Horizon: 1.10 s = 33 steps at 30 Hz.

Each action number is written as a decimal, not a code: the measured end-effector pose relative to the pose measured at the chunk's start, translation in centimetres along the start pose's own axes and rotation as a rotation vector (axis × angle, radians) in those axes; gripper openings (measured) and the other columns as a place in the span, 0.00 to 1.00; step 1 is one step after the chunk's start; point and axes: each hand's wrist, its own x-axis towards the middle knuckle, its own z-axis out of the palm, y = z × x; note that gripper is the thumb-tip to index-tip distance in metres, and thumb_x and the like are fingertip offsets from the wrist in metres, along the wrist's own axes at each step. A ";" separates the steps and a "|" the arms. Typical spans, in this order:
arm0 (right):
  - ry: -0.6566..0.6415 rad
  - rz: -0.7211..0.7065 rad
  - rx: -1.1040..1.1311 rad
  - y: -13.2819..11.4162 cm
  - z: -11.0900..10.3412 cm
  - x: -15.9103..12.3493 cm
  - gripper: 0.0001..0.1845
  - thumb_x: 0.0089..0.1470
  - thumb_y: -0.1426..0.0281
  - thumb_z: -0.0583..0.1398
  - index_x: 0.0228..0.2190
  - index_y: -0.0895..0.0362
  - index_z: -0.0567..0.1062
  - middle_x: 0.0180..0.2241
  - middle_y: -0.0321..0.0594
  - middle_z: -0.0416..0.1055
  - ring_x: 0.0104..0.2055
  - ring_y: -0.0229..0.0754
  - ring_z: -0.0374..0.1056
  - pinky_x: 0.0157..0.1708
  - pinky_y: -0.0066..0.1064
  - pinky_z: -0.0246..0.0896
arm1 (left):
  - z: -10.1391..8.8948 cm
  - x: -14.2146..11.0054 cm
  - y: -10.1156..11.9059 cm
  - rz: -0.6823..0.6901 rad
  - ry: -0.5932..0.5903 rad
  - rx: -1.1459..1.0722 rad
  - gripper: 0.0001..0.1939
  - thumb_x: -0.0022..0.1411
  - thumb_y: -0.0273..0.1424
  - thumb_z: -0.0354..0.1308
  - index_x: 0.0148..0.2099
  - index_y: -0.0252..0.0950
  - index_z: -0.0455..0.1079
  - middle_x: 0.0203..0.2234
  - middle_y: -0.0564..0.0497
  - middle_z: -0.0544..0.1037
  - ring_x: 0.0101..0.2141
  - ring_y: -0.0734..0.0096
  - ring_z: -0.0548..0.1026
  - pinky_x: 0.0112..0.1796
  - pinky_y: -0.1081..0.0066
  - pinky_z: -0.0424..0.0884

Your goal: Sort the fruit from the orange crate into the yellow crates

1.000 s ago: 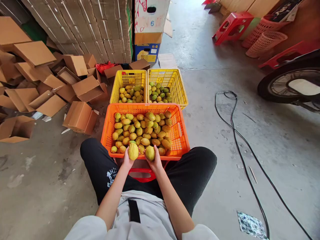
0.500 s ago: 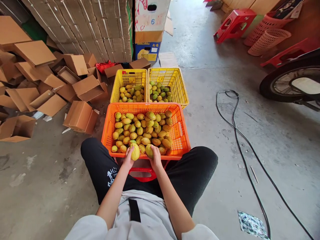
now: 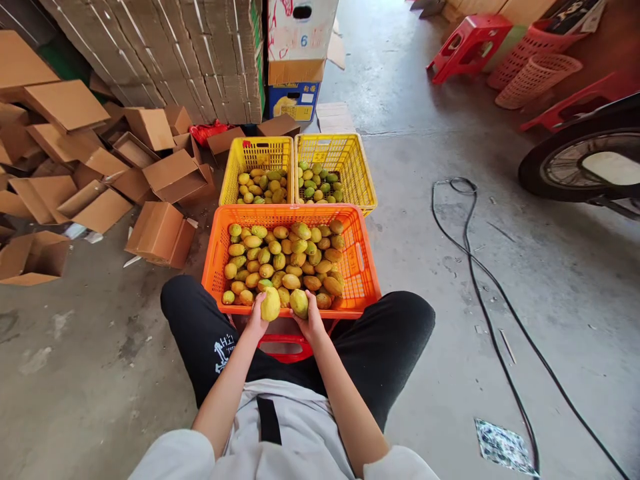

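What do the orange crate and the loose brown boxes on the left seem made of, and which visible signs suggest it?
Orange crate: probably moulded plastic, slightly shiny; even colour and regularly slotted walls suggest it.
Brown boxes: apparently cardboard, matt; thin folded panels point to that.

The grey floor (image 3: 405, 240) spreads to either side of the hands. Left of the left hand (image 3: 257, 319), cartons (image 3: 156, 230) lie heaped on it. Ahead of both hands stand two yellow crates (image 3: 361, 163), side by side. Right of the right hand (image 3: 309, 320) lies a looped cable (image 3: 467, 250), with a patterned sheet (image 3: 503, 443) nearer the body; a wheel (image 3: 550, 167) rests farther right.
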 end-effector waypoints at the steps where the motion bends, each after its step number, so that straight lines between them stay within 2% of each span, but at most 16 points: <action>1: 0.006 0.006 -0.009 0.0 0.0 0.0 0.10 0.59 0.61 0.61 0.35 0.55 0.73 0.25 0.36 0.77 0.24 0.41 0.75 0.20 0.28 0.72 | 0.1 0.0 0.0 -0.013 0.008 -0.008 0.14 0.60 0.36 0.62 0.46 0.34 0.75 0.35 0.48 0.81 0.37 0.65 0.80 0.41 0.70 0.76; 6: 0.042 0.003 0.062 0.3 -0.9 1.1 0.11 0.61 0.60 0.58 0.37 0.54 0.73 0.25 0.37 0.78 0.25 0.43 0.77 0.25 0.33 0.77 | 0.4 0.2 0.1 -0.044 -0.026 -0.029 0.18 0.66 0.42 0.54 0.47 0.33 0.75 0.36 0.43 0.82 0.37 0.62 0.80 0.45 0.64 0.76; 12: -0.015 0.017 0.069 0.9 -2.1 2.7 0.15 0.61 0.58 0.57 0.38 0.56 0.74 0.26 0.43 0.79 0.27 0.47 0.78 0.26 0.36 0.77 | 0.1 0.6 -0.1 -0.058 -0.051 -0.025 0.20 0.67 0.44 0.52 0.47 0.33 0.76 0.36 0.42 0.82 0.40 0.58 0.80 0.46 0.62 0.76; 15: -0.010 -0.015 0.079 1.1 -2.2 2.9 0.13 0.61 0.58 0.58 0.38 0.54 0.73 0.27 0.41 0.79 0.27 0.47 0.78 0.26 0.37 0.77 | 0.1 0.7 0.0 -0.074 -0.049 -0.040 0.21 0.67 0.44 0.52 0.48 0.33 0.75 0.37 0.42 0.82 0.40 0.58 0.80 0.45 0.61 0.76; 20: 0.005 -0.019 0.105 0.7 -1.7 2.2 0.12 0.59 0.58 0.61 0.37 0.53 0.73 0.27 0.38 0.78 0.27 0.45 0.78 0.27 0.36 0.78 | 0.3 0.3 0.4 -0.068 -0.042 -0.090 0.20 0.67 0.44 0.53 0.49 0.35 0.75 0.36 0.44 0.82 0.41 0.57 0.80 0.46 0.59 0.77; 24: 0.012 -0.050 0.065 0.4 -0.7 1.2 0.14 0.58 0.56 0.63 0.37 0.54 0.74 0.28 0.37 0.78 0.27 0.42 0.76 0.26 0.33 0.77 | 0.4 -0.2 0.5 -0.026 -0.050 -0.084 0.16 0.66 0.42 0.58 0.47 0.36 0.74 0.35 0.47 0.81 0.37 0.64 0.80 0.45 0.63 0.77; 27: -0.025 -0.147 0.021 0.5 -0.3 0.7 0.13 0.52 0.61 0.68 0.36 0.54 0.74 0.29 0.33 0.77 0.29 0.39 0.75 0.29 0.30 0.78 | 0.3 -0.3 0.4 0.016 -0.032 -0.058 0.11 0.62 0.36 0.64 0.45 0.36 0.73 0.35 0.49 0.81 0.35 0.68 0.80 0.44 0.67 0.78; 29: -0.047 -0.192 -0.003 0.7 -0.3 0.6 0.16 0.47 0.64 0.71 0.36 0.53 0.73 0.32 0.32 0.77 0.32 0.38 0.75 0.31 0.29 0.78 | 0.2 -0.3 0.2 0.033 -0.030 -0.038 0.12 0.59 0.33 0.67 0.45 0.37 0.72 0.35 0.50 0.81 0.34 0.68 0.80 0.43 0.68 0.78; 33: -0.015 -0.175 -0.032 1.0 -0.7 0.9 0.23 0.42 0.67 0.74 0.37 0.51 0.69 0.33 0.31 0.77 0.30 0.39 0.76 0.31 0.31 0.79 | -0.1 0.0 -0.1 0.030 -0.084 -0.001 0.16 0.56 0.33 0.69 0.46 0.38 0.72 0.34 0.50 0.81 0.35 0.67 0.80 0.43 0.68 0.78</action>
